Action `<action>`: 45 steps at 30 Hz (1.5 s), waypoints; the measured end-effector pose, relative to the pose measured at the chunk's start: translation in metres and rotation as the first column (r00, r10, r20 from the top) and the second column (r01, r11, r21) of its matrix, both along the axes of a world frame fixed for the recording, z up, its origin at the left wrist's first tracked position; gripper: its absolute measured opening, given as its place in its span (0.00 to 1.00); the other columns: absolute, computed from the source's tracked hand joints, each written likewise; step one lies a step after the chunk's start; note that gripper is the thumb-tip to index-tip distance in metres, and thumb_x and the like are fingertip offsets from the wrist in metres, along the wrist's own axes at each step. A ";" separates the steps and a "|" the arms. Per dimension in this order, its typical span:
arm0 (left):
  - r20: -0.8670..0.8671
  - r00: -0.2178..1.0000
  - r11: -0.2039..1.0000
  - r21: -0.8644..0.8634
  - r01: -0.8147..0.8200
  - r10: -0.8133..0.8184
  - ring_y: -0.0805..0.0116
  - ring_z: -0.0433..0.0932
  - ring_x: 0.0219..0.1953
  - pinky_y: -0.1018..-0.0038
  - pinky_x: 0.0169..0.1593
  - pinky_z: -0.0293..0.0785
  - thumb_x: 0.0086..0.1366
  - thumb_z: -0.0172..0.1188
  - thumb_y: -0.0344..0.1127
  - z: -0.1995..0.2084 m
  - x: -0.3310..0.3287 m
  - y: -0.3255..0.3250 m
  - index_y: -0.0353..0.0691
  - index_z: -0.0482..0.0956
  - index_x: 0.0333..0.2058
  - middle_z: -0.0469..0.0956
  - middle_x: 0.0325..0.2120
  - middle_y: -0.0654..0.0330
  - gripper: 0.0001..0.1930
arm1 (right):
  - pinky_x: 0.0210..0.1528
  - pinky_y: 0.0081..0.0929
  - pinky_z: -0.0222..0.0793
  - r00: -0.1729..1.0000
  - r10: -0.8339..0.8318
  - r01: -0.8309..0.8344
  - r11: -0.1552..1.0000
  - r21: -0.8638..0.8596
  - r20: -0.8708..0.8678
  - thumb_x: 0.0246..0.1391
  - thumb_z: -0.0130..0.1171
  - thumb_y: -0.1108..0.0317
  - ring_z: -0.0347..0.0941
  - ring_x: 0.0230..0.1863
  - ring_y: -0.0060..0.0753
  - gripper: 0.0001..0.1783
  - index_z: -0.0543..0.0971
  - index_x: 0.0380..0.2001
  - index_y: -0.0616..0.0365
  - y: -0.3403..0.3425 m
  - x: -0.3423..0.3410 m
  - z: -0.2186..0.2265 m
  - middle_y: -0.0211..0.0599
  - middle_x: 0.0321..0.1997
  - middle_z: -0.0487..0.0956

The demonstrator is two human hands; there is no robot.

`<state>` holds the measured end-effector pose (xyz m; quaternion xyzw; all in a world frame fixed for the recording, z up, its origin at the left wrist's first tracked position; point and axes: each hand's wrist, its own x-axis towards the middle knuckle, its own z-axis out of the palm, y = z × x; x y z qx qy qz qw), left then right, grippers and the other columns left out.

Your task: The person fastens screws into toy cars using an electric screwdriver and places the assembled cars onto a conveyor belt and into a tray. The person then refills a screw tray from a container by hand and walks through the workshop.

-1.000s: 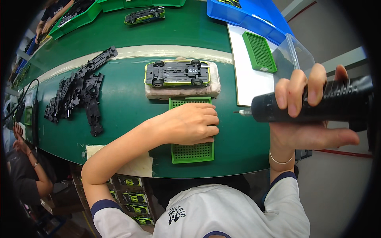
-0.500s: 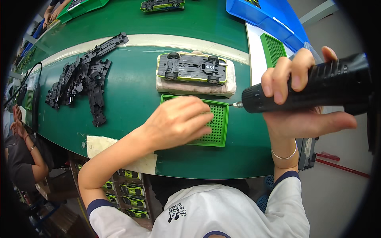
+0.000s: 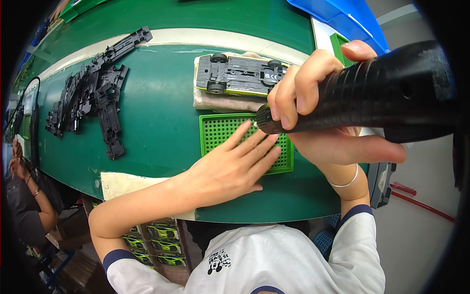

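Note:
My right hand [image 3: 313, 98] grips a black electric screwdriver [image 3: 391, 93], its tip low over the top right corner of a green perforated tray [image 3: 220, 130]. My left hand [image 3: 230, 166] lies flat with fingers spread on that tray, fingertips next to the screwdriver tip. Just behind the tray a green toy car [image 3: 240, 74] lies upside down on a beige cloth pad [image 3: 215, 102], its dark underside and wheels facing up.
Several black plastic chassis parts [image 3: 93, 93] lie piled at the left of the green table [image 3: 156, 127]. A blue bin [image 3: 342, 19] and another green tray [image 3: 342, 46] sit at the back right. Another person's arm [image 3: 29, 196] shows at far left. Boxed toy cars [image 3: 152, 240] sit under the table.
The screwdriver has come closer and lower, its tip now over the tray's corner. My left hand has flattened and spread on the tray. The view has shifted nearer to the car.

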<state>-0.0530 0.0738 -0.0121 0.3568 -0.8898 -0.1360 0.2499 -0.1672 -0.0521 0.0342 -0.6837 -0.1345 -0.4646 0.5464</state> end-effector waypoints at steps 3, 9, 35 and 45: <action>0.023 1.000 0.999 -0.049 -0.007 0.008 0.53 0.63 0.55 0.60 0.59 0.56 0.52 0.49 0.34 -0.009 -0.004 -0.002 0.26 0.65 0.47 0.66 0.49 0.43 0.24 | 0.19 0.22 0.67 0.999 -0.044 0.047 0.992 0.115 -0.028 0.26 0.31 0.16 0.65 0.16 0.23 0.58 0.54 0.54 0.49 0.010 0.010 0.003 0.31 0.23 0.65; -0.195 0.977 0.987 -0.153 0.055 -0.084 0.58 0.71 0.49 0.68 0.54 0.66 0.50 0.49 0.31 -0.015 -0.009 -0.001 0.29 0.70 0.39 0.72 0.43 0.49 0.17 | 0.18 0.23 0.67 1.000 0.000 0.001 0.999 0.033 -0.025 0.26 0.31 0.16 0.65 0.16 0.23 0.57 0.56 0.53 0.49 -0.002 0.010 -0.011 0.32 0.22 0.65; -0.425 0.904 0.949 -0.305 -0.085 -0.056 0.60 0.75 0.31 0.69 0.39 0.73 0.42 0.65 0.36 0.008 0.039 -0.022 0.40 0.73 0.23 0.75 0.27 0.58 0.11 | 0.20 0.25 0.66 0.996 -0.010 0.014 0.999 0.044 -0.085 0.29 0.41 0.20 0.66 0.18 0.26 0.54 0.55 0.53 0.50 0.003 -0.001 -0.001 0.33 0.23 0.66; -0.306 0.876 0.915 -0.037 -0.401 0.372 0.51 0.67 0.47 0.63 0.50 0.64 0.39 0.69 0.33 -0.004 0.096 -0.043 0.40 0.70 0.35 0.68 0.48 0.52 0.22 | 0.23 0.26 0.60 0.981 -0.171 0.172 0.985 0.012 -0.088 0.29 0.40 0.18 0.61 0.22 0.24 0.58 0.56 0.57 0.52 0.001 0.029 0.065 0.32 0.30 0.63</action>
